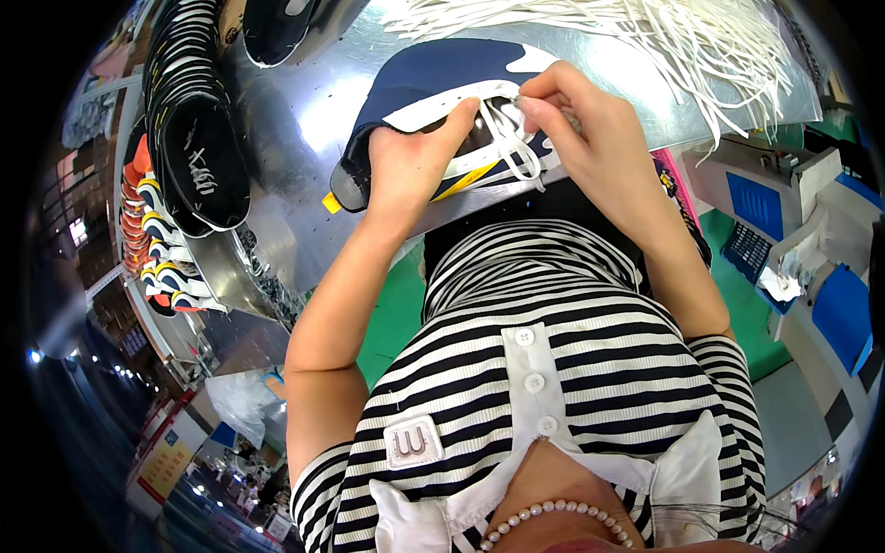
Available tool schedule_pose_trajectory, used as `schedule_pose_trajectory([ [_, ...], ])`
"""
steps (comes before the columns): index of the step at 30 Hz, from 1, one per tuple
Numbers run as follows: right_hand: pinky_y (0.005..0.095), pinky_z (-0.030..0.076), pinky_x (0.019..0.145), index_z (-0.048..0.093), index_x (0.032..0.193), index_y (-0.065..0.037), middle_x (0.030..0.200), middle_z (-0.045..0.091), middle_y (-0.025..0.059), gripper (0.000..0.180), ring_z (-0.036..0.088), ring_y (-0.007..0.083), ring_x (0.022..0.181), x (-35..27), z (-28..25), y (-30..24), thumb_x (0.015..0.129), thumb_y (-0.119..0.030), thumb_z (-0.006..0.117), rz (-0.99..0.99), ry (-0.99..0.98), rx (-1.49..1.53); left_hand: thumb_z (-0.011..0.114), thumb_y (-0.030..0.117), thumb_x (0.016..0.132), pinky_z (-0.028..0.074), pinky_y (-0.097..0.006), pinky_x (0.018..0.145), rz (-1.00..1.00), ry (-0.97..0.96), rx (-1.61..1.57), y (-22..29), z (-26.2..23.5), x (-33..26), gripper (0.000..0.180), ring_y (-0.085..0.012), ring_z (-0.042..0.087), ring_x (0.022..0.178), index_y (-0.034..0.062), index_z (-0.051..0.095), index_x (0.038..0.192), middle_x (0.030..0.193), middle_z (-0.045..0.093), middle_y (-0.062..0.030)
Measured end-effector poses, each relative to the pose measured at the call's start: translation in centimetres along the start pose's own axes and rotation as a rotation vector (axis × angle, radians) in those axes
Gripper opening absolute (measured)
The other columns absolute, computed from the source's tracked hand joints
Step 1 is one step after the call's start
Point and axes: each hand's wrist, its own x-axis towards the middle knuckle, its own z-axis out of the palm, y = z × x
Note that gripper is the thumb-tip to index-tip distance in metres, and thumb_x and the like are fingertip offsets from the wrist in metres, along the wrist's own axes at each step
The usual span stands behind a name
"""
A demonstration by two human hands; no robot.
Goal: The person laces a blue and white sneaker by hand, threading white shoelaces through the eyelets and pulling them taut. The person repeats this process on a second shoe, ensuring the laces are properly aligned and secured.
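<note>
A navy and white shoe upper (433, 78) with a yellow stripe lies at the near edge of the metal table. My left hand (406, 166) grips its left side, the thumb laid along the white eyelet edge. A white shoelace (512, 147) runs across the upper's opening, its loops hanging toward me. On the opening's right side, my right hand (590, 129) pinches the lace between thumb and fingertips, close to the white edge. The exact eyelet at those fingertips is too small to make out.
Loose white laces (608, 18) spread over the far right of the metal table (309, 106). To the left stand a long stack of black shoe pieces (198, 166) and a row of orange, white and navy uppers (161, 244). Another dark piece (274, 32) lies at the back.
</note>
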Motion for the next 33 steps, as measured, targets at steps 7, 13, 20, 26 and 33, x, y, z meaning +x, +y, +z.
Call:
schedule_pose_trajectory([
  [7,0.0335,0.048,0.057,0.060,0.092,0.000,0.071,0.066,0.0112,0.013,0.064,0.0271,0.061,1.3,0.1,0.4,0.094,-0.012,0.061,-0.110,-0.074,-0.212,0.073,0.014,0.088,0.053,-0.026,0.071,0.067,-0.057,-0.038,0.0,0.0,-0.6,0.019,-0.0119,0.068,0.076,-0.0031,0.071,0.095,0.085,0.073,-0.0056],
  [13,0.0447,0.047,0.057,0.056,0.090,-0.002,0.072,0.065,0.0142,0.010,0.065,0.0345,0.067,2.2,2.4,0.1,0.092,-0.011,0.060,-0.238,-0.106,-0.608,0.064,0.012,0.096,0.051,-0.024,0.068,0.598,0.044,0.083,-1.8,1.4,-1.1,0.015,-0.0099,0.066,0.075,-0.0015,0.071,0.097,0.086,0.072,-0.0050],
  [20,0.0289,0.045,0.060,0.061,0.105,-0.006,0.070,0.058,0.0036,0.014,0.057,0.0136,0.065,2.9,-3.3,-2.1,0.098,-0.017,0.057,0.021,-0.082,-0.284,0.063,0.018,0.095,0.043,-0.022,0.054,-0.120,-0.319,-0.194,-0.7,-3.1,0.4,0.019,-0.0078,0.054,0.058,0.0021,0.070,0.087,0.075,0.066,-0.0022],
  [26,0.0237,0.045,0.068,0.060,0.118,-0.003,0.078,0.058,0.0015,0.024,0.055,0.0093,0.075,3.6,2.2,3.4,0.102,-0.019,0.052,-0.068,0.043,0.093,0.079,0.009,0.082,0.051,-0.029,0.087,-0.034,-0.249,-0.153,0.1,-1.0,0.9,0.032,-0.0142,0.064,0.096,0.0007,0.068,0.111,0.106,0.070,-0.0058],
  [33,0.0285,0.048,0.066,0.061,0.118,-0.005,0.078,0.066,0.0049,0.024,0.063,0.0150,0.071,4.2,3.1,4.1,0.099,-0.019,0.060,-0.111,0.103,-0.408,0.076,0.018,0.083,0.047,-0.023,0.081,-0.442,-0.497,-0.312,1.9,-4.0,0.7,0.033,-0.0110,0.059,0.085,-0.0019,0.068,0.108,0.093,0.067,-0.0038],
])
